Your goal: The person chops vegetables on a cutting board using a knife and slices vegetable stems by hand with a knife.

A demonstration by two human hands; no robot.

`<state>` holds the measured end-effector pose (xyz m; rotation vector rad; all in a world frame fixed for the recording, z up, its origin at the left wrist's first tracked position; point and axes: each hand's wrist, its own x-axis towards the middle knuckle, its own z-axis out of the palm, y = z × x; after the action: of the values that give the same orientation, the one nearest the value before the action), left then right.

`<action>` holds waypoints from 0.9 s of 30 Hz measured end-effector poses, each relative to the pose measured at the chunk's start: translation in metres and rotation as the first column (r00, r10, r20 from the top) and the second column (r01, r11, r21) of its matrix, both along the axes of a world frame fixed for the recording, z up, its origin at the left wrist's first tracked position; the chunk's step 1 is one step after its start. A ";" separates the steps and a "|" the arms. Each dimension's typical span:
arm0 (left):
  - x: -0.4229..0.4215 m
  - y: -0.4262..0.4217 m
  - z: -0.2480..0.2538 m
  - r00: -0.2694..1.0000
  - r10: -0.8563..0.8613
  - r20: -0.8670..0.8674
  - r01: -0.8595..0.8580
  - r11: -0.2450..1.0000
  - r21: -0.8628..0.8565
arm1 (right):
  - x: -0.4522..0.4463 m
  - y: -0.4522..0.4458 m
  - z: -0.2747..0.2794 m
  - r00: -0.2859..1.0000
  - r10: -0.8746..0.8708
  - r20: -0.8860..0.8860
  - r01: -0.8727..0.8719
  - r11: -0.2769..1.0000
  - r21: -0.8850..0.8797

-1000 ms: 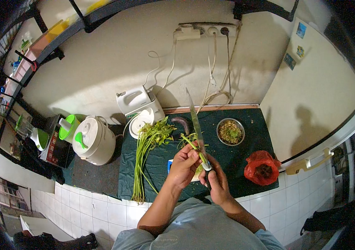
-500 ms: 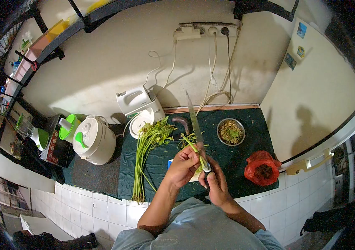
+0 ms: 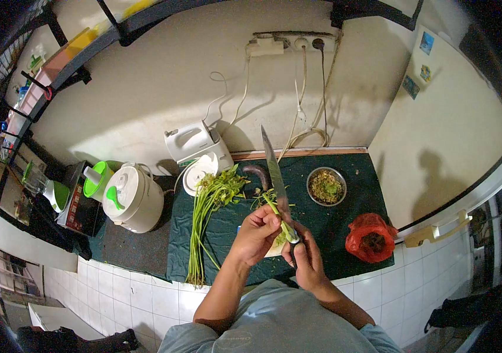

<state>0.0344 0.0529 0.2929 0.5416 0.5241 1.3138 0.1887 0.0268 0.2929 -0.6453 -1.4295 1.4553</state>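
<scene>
My left hand (image 3: 256, 236) is closed around a few green stalks (image 3: 271, 202), their leafy ends pointing away from me. In my right hand (image 3: 305, 262) is the dark handle of a long knife (image 3: 274, 170), whose blade points toward the wall. The stalks lie against the blade close to the handle. Beneath my hands, a pale board (image 3: 276, 249) with green bits on it shows only in part. A large bunch of leafy green stems (image 3: 203, 229) lies on the green cloth left of my hands.
A metal bowl (image 3: 326, 186) of chopped greens and a red plastic bag (image 3: 371, 237) stand on the right. Behind the stems are a white hand mixer (image 3: 195, 143) and a curved dark vegetable (image 3: 256, 175). A white rice cooker (image 3: 133, 198) stands left. Cords hang along the wall.
The knife blade has tilted slightly to the left and turned its flat side more into view. Both hands stay almost in the same place.
</scene>
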 end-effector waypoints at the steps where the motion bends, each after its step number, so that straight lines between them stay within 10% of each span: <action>1: 0.001 0.000 0.000 1.000 0.009 0.000 -0.009 1.000 0.002 | 0.000 0.000 0.001 1.000 -0.006 0.006 0.006 1.000 -0.002; 27: 0.007 0.002 -0.009 0.996 0.066 0.065 -0.064 0.997 -0.040 | -0.001 0.001 -0.004 0.998 -0.069 0.014 0.069 0.998 0.004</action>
<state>0.0416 0.0547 0.2841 0.4515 0.5146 1.3762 0.1881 0.0274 0.2887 -0.6978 -1.4070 1.3966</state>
